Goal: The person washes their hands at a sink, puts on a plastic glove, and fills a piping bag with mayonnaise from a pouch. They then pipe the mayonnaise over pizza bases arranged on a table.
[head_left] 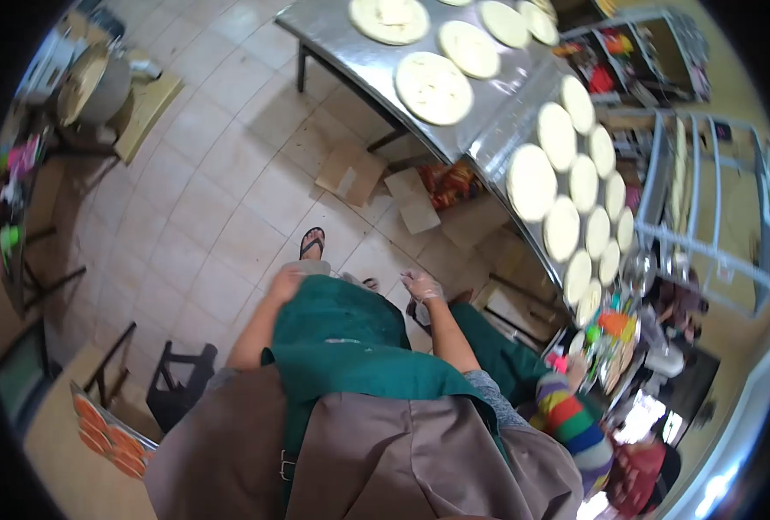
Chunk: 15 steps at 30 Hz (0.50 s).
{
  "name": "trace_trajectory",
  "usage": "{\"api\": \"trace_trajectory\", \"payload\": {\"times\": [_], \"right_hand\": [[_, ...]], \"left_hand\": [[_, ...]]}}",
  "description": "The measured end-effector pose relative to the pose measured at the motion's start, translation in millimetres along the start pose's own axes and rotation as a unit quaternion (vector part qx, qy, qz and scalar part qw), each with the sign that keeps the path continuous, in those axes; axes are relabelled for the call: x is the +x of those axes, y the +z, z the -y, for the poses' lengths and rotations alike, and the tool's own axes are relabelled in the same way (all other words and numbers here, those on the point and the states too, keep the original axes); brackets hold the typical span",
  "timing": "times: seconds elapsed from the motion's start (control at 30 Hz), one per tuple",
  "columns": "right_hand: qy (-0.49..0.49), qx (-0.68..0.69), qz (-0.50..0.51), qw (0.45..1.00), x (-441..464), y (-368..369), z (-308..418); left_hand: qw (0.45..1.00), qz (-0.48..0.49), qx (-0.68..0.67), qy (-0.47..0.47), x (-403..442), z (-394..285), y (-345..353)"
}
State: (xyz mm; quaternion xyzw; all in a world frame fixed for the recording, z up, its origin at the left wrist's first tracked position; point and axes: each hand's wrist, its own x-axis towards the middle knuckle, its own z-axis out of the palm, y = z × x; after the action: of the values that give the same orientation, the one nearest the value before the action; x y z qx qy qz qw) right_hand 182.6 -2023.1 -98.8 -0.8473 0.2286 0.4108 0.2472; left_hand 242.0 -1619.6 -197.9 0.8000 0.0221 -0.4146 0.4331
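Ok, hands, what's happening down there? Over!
Left hand: blurred, beside green cloth apron. Right hand: clear plastic glove, seemingly empty. Pale round dough discs on shiny metal worktop. Possibly in the way: brown cardboard on tiled floor.

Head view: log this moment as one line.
left hand: blurred, beside green apron | right hand: nothing visibly held | pale dough rounds: on metal table | co-worker: striped sleeve, lower right

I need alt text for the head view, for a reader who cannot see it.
The wearer's blurred left hand and gloved right hand flank a green apron. Pale dough rounds lie on a metal table at upper right; another person's striped sleeve shows below.
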Motion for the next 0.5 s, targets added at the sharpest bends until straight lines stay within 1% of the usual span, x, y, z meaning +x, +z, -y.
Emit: {"api": "trace_trajectory", "payload": {"times": [0.03,0.07,0.1,0.13,0.17,0.2,0.23,0.27,0.33,0.43,0.5], "right_hand": [[0.05,-0.035,0.036,0.997,17,-11,-4],[0.042,-0.079,0.053,0.995,37,-15,-13],[0.031,-0.125,0.067,0.989,59,-19,-24],[0.022,-0.169,0.082,0.982,83,-21,-37],[-0.006,-0.234,0.091,0.968,116,-21,-56],[-0.033,-0.293,0.097,0.951,166,-16,-92],[-0.06,-0.35,0.099,0.929,216,-10,-127],[-0.06,-0.389,0.086,0.915,252,-13,-142],[-0.033,-0.413,0.031,0.91,321,-30,-157],[-0.004,-0.412,-0.061,0.909,416,-57,-180],[-0.003,-0.413,-0.094,0.906,476,-72,-197]], "left_hand": [[0.999,0.009,0.014,0.029,-20,-83,12],[0.997,-0.004,0.018,0.074,-9,-83,57],[0.994,0.007,-0.009,0.105,-3,-97,89],[0.993,-0.002,-0.036,0.113,-6,-118,111],[0.992,0.017,-0.053,0.11,-8,-133,127],[0.99,-0.036,-0.047,0.129,-1,-125,165],[0.991,-0.054,-0.07,0.105,1,-125,188],[0.991,-0.072,-0.072,0.083,4,-121,212],[0.996,-0.055,-0.068,0.023,10,-99,255],[0.994,0.042,-0.03,-0.097,34,-60,311],[0.993,0.007,-0.094,-0.067,55,-73,300]]}}
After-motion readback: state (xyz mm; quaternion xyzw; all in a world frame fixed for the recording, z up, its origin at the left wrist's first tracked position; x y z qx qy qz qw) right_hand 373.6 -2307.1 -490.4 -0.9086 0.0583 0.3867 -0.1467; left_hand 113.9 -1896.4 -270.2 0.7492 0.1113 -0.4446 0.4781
